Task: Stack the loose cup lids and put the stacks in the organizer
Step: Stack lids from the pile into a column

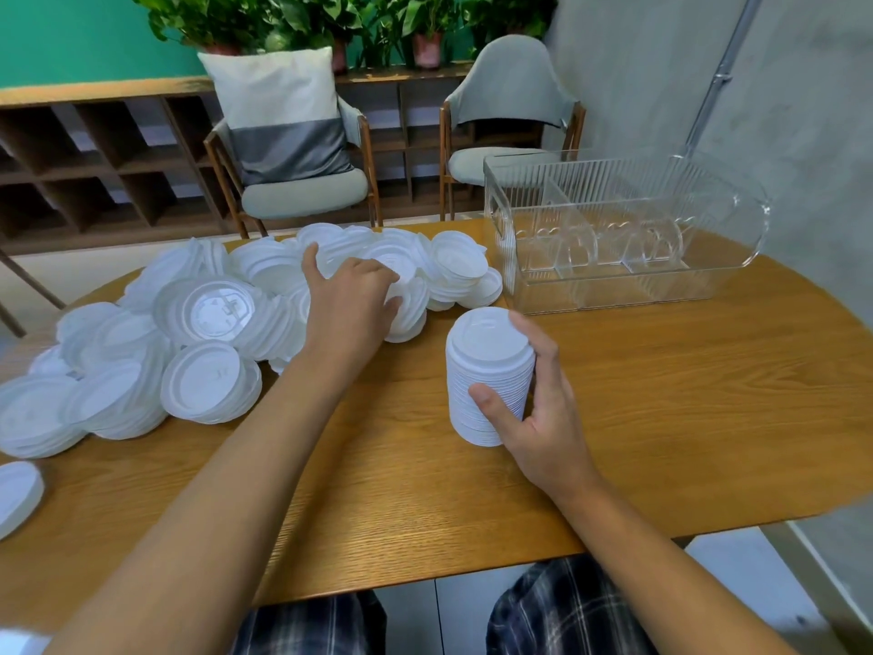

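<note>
On the round oak-coloured wooden table [661,418], under the person's right hand [538,413], one upright stack of white plastic cup lids [486,366] stands on its base; the thumb lies across its near side and the fingers curl round its far side, so this hand grips the stack. The stack sits in front of the clear ribbed plastic organizer [661,288], near it but not touching. The left hand [349,300] reaches over the heap of loose white lids [212,323] spread across the table's left and far side; its thumb is spread wide and its fingers bend down onto lids at the heap's right end; whether they have pinched one I cannot tell.

The task looks early to me: one tall stack is built but not yet stowed; most of the lids lie in the heap, some nested in short leaning runs, others single; a separate lid [16,494] lies apart at the table's left edge. What is left, I judge, is to gather the heap into stacks and carry each one, this one included, into the organizer.

Clear walls split the organizer into compartments; through the plastic only its own arched dividers show; no lid shows in any compartment.
</note>
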Demonstrator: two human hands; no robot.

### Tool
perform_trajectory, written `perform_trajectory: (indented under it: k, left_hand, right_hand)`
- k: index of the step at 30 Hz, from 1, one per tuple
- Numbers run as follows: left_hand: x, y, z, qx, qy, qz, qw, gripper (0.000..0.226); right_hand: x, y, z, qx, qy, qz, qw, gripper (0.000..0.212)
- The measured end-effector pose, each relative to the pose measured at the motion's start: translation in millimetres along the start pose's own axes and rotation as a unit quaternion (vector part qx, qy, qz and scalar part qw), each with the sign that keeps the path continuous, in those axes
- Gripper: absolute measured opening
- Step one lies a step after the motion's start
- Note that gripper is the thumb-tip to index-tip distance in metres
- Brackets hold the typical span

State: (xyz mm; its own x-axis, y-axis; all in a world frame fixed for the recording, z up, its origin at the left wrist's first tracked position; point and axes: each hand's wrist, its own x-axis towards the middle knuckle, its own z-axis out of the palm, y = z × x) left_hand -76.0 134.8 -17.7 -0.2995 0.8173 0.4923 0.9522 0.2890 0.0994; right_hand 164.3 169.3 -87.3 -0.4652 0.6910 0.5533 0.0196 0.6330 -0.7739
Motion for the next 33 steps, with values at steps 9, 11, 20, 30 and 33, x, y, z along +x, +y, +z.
perform_trajectory:
  k: [9, 11, 20, 30, 33]
  left_hand:
    - [-17, 4, 0, -0.058, 0.064, 0.007, 0.996, 0.002]
    - [-27, 7, -4, -0.086, 0.071, 0.030, 0.993, 0.004]
    - [-54, 27, -32, -0.309, 0.120, -0.021, 0.943, 0.007]
    - [-59, 34, -56, -0.643, 0.004, -0.204, 0.738, 0.033]
    - [-59, 36, -57, -0.722, -0.036, -0.220, 0.655, 0.037]
  right_hand:
    - [0, 1, 0, 0.004, 0.000, -0.003, 1.000, 0.069]
    - [0, 1, 0, 0.004, 0.002, -0.003, 1.000, 0.069]
    - [0, 0, 0, 0.006, 0.014, -0.002, 1.000, 0.067]
    - [0, 1, 0, 0.011, 0.019, -0.003, 1.000, 0.067]
    - [0, 0, -1, 0.019, 0.027, -0.004, 0.999, 0.067]
